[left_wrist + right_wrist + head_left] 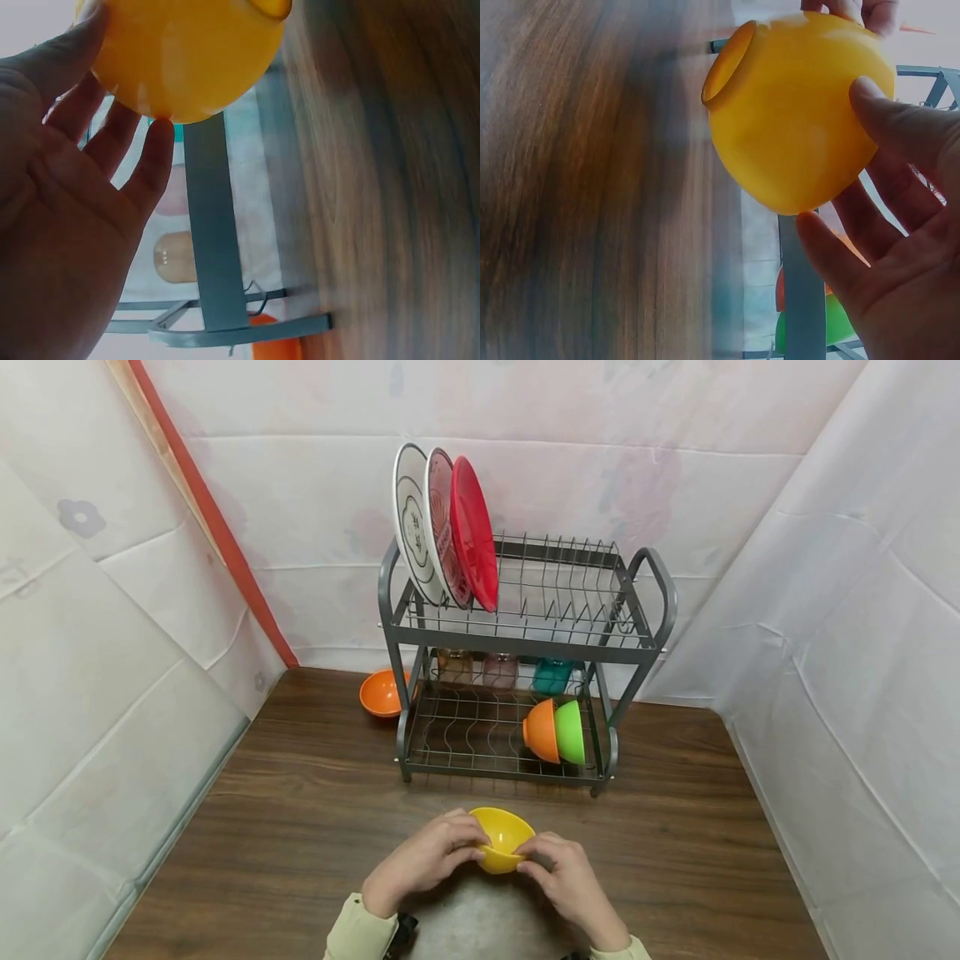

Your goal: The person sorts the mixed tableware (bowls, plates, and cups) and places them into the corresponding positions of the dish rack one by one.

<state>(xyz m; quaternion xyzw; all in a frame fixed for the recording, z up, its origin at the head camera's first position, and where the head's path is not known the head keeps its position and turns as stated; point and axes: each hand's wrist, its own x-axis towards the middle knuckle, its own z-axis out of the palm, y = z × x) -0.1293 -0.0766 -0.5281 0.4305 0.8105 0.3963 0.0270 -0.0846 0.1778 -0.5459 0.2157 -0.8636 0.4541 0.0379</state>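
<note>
A yellow bowl [504,831] is held up between both hands in front of the dish rack, its mouth tilted upward and away. At its left rim my left hand [433,853] pinches it, thumb on the outside and fingers over the edge. On the right side my right hand [564,872] pinches the rim the same way. The right wrist view shows the bowl's foot ring [731,64] and my right thumb [870,94] pressed on its wall. In the left wrist view my left fingertips [159,135] lie along the bowl's rim.
The two-tier dish rack [517,647] stands behind. Three plates, including a red plate [474,535], stand upright on top. An orange bowl [540,731] and a green bowl [572,732] sit below, near cups such as the teal cup [552,677]. Another orange bowl [381,695] lies left.
</note>
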